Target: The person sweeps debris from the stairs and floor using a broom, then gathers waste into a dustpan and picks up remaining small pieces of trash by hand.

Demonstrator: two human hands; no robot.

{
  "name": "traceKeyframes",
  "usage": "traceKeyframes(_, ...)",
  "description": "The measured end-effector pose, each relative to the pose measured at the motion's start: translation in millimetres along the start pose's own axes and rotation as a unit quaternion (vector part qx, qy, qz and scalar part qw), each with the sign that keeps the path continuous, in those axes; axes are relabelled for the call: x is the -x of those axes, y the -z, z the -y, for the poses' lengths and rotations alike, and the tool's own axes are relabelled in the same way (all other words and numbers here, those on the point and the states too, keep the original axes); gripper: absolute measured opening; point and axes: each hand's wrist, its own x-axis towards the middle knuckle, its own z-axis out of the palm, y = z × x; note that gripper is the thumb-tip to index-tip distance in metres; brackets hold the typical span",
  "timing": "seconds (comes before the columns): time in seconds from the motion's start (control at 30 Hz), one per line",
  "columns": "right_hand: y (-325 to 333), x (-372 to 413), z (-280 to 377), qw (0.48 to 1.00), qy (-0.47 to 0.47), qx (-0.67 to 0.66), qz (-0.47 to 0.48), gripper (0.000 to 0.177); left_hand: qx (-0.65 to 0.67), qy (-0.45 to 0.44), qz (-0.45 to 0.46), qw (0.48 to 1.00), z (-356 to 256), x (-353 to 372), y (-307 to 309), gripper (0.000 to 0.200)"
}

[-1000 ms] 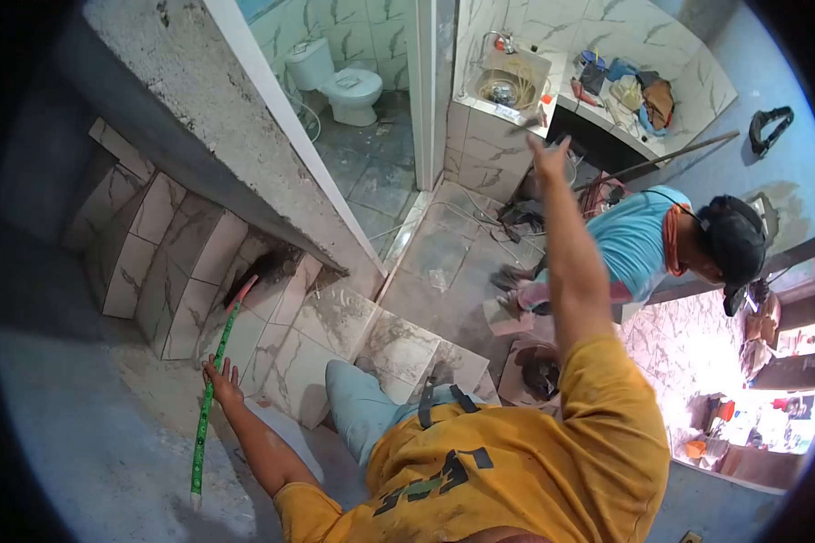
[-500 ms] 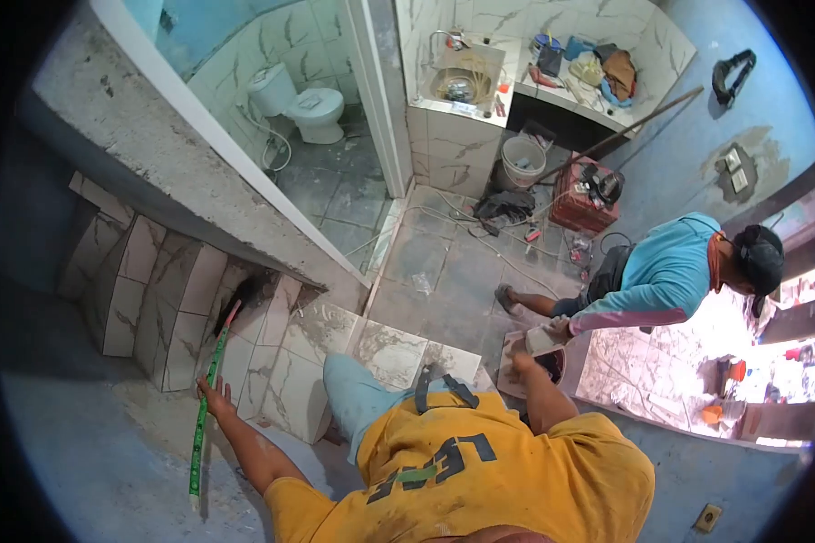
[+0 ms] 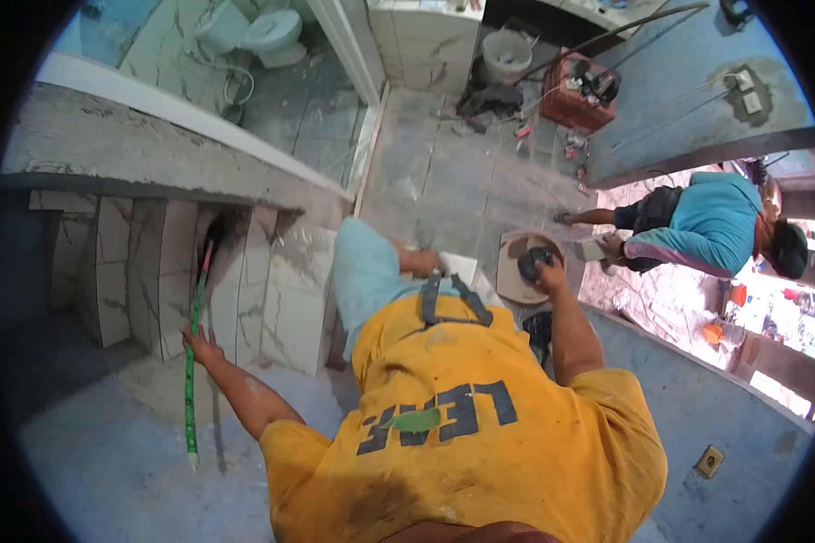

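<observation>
Left hand point(image 3: 204, 347), fingers spread, lies against a green stick point(image 3: 191, 385), which runs up towards the tiled steps point(image 3: 165, 271). Right hand point(image 3: 551, 273) is closed on a dark lump point(image 3: 532, 263), unclear in kind, inside a round basin point(image 3: 511, 282). Beyond, a co-worker point(image 3: 711, 222) holds a pale block point(image 3: 592, 250) near its rim.

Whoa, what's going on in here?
The person in the yellow shirt has their left hand on a long green stick, beside the tiled steps. Their right hand reaches into a tan tub and touches something dark, but it's too small to tell what. Near the tub, a co-worker in a blue top bends over and has a hand at a pale, blocky thing.
</observation>
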Motion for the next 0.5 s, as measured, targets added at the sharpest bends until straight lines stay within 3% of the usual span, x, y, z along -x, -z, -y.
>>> traceKeyframes(0.13, -39, 28, 68, 0.993, -0.058, -0.102, 0.032, 0.076, -0.063, -0.026, -0.023, 0.997, -36, 13, -18, 0.051)
traceKeyframes(0.2, -58, 15, 89, 0.99, -0.047, -0.122, 0.056, 0.075, 0.011, -0.127, -0.104, 0.986, -45, 15, -23, 0.043)
traceKeyframes(0.23, -70, 3, 94, 0.986, -0.035, -0.148, 0.073, 0.073, 0.006, -0.127, -0.113, 0.985, -46, 12, -22, 0.043)
traceKeyframes(0.3, -92, -45, 97, 0.987, 0.007, -0.118, 0.112, 0.07, 0.119, -0.214, -0.104, 0.964, -43, 4, -17, 0.04)
traceKeyframes(0.37, -118, -53, 156, 0.996, 0.041, -0.001, 0.076, 0.066, 0.116, -0.245, -0.146, 0.951, -37, -7, -18, 0.046)
traceKeyframes(0.43, -145, -69, 215, 0.993, 0.071, 0.001, 0.096, 0.066, 0.144, -0.348, -0.147, 0.915, -20, -23, -15, 0.055)
traceKeyframes(0.5, -186, -110, 271, 0.982, 0.134, -0.002, 0.136, 0.065, 0.155, -0.376, -0.218, 0.887, -4, -22, -33, 0.062)
